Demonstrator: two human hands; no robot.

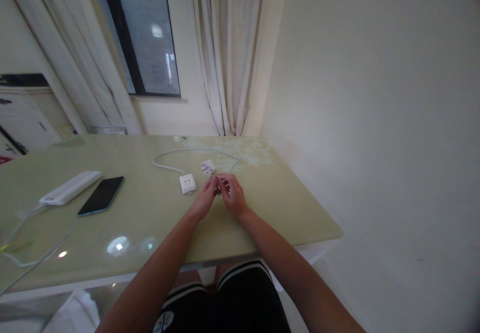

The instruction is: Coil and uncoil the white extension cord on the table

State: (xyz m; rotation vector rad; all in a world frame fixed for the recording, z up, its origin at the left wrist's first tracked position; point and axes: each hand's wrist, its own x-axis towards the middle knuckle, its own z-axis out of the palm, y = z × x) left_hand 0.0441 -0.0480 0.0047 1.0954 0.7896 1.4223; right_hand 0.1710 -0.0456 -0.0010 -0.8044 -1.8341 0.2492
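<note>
My left hand (204,199) and my right hand (234,194) meet over the table, fingers pinched close together. From between their fingertips a small white plug-like piece (207,167) with grey markings sticks out, tilted up and left; its lower part is hidden by my fingers. A white cable (202,149) loops behind the hands and runs down towards my right hand, where its end is hidden. The other end joins a white socket block (187,183), which lies just left of my left hand with its holes facing up.
A glossy pale green table (285,213) fills the middle. On its left lie a black-screened phone (101,196), a long white power strip (71,188) and a loose cable (35,263). A wall (375,123) stands at the right, curtains (228,48) and a window (146,33) behind.
</note>
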